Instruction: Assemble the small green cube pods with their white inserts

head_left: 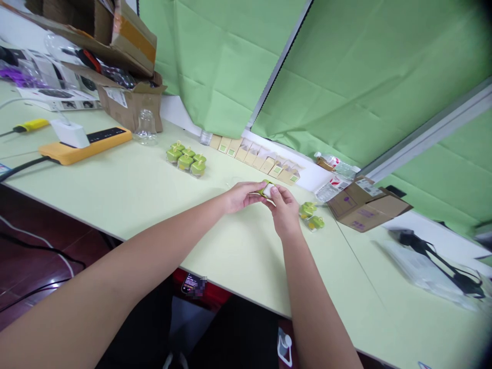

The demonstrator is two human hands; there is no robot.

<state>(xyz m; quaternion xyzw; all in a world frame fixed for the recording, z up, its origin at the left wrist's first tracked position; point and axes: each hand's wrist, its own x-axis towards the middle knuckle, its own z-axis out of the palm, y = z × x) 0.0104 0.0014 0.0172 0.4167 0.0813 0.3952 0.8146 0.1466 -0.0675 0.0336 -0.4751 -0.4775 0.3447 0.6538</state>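
Above the middle of the table, my left hand (241,197) and my right hand (283,207) meet around a small green piece with a white part (268,190) in it. The left fingers pinch its green side, while my right thumb presses against the white part. Its exact kind is too small to make out. Beyond the left hand stands a group of several green-topped clear containers (186,162) with small loops on top. A smaller group of green-topped containers (312,215) sits just right of my right hand.
Small tan boxes (255,156) line the wall at the back. An orange power strip (90,145) with a white plug and a clear plastic cup (146,127) are at left. Cardboard boxes stand at left and right (361,205). A black cable (442,256) lies at far right.
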